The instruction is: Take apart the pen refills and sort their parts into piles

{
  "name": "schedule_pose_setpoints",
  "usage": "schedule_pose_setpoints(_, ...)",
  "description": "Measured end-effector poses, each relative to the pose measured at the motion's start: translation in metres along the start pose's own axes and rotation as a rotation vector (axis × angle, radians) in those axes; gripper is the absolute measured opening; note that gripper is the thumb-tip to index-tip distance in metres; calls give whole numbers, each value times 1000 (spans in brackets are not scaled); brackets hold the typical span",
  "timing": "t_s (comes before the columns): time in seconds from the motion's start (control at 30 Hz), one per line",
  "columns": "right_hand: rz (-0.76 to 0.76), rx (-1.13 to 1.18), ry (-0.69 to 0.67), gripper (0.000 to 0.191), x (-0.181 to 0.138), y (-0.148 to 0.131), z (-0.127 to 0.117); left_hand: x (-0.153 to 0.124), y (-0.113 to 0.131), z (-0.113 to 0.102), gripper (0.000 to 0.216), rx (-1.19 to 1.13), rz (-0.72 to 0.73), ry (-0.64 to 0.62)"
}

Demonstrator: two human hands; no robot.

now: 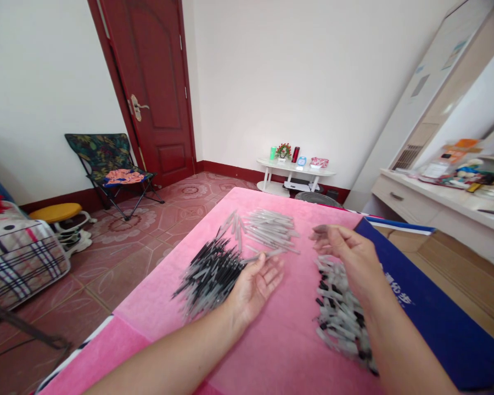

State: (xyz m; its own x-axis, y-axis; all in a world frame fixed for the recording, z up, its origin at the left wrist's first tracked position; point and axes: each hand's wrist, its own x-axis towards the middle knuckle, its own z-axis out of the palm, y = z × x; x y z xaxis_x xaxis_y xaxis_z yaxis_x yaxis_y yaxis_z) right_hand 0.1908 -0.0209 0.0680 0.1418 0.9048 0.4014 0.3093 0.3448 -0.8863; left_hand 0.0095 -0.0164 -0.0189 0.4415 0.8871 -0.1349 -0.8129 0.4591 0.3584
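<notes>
My left hand (257,282) is palm up over the pink cloth, its thumb and fingers closed on a slim translucent pen barrel (275,253) that points right. Just left of it lies a heap of black-and-grey pen pieces (214,274). Beyond it, pale translucent pen barrels (269,227) are spread in a loose pile. My right hand (348,247) hovers above a pile of clear and black pen caps (341,307). Its fingertips are pinched together around something dark and blurred that I cannot make out.
A pink cloth (288,340) covers the table. An open cardboard box with a blue flap (428,307) stands at the right, before a white dresser (448,211). Behind are a low white table (296,167), a folding chair (107,159) and a red door (156,88).
</notes>
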Motion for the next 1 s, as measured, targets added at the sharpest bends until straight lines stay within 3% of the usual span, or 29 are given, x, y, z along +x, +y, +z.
schedule_pose_setpoints(0.07,46,-147,18,28,5,12,-19,4,0,-7,14,29,26,4)
schedule_pose_setpoints(0.2,160,-648,-270,15,9,38,-42,9,4,-12,11,85,92,3)
schedule_pose_setpoints(0.27,229,-859,-363,10,8,46,-43,10,5,-12,10,102,112,3)
schedule_pose_setpoints(0.43,398,-1167,-385,6,2,50,-31,11,7,-13,10,122,125,12)
schedule_pose_setpoints(0.83,380,-1319,-429,11,-7,51,-7,11,6,-16,8,131,136,-6)
schedule_pose_setpoints(0.93,317,-1197,-361,8,-5,48,-6,11,5,-17,9,159,155,-29)
schedule_pose_setpoints(1.0,267,-938,-296,6,-3,44,-3,11,4,-16,9,186,170,-41)
